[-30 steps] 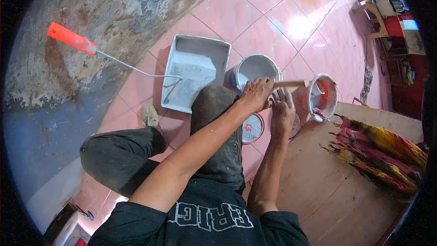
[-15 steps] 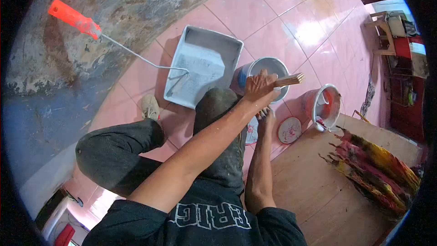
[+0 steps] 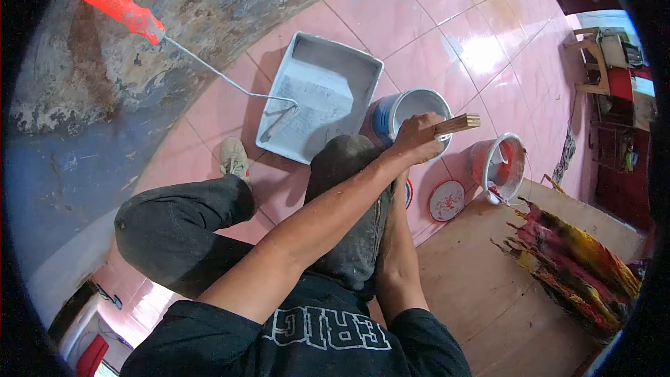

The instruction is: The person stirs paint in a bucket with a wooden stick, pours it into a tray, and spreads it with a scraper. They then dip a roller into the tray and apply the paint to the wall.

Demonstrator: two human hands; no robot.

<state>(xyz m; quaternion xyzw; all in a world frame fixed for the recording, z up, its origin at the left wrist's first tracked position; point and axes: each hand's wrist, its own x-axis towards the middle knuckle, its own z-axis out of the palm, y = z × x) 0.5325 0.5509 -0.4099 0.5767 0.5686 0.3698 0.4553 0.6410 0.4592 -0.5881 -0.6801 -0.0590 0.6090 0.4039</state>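
Note:
My left hand (image 3: 417, 139) is closed around a wooden stick (image 3: 457, 124), whose pale end juts out to the right. It is over the near rim of a paint bucket (image 3: 399, 113) with a blue label and greyish paint inside. Whether the stick's other end dips into the paint is hidden. Just below, my right hand (image 3: 401, 177) is mostly covered by my left wrist, its fingers out of sight. Left of the bucket lies a paint tray (image 3: 324, 91) coated in grey-white. A paint roller (image 3: 125, 10) with an orange handle rests in it, its handle toward the wall.
A second bucket (image 3: 502, 166), reddish inside, stands to the right, with a round lid (image 3: 447, 200) on the pink tiles (image 3: 377, 14) beside it. A wooden board (image 3: 474, 272) carries a paint-streaked cloth-like piece (image 3: 572, 262). The peeling wall (image 3: 174, 21) borders the left.
My left hand and the stick have shifted slightly right and down over the bucket. My right hand's fingers, visible before, are now hidden. The whole view has moved a little.

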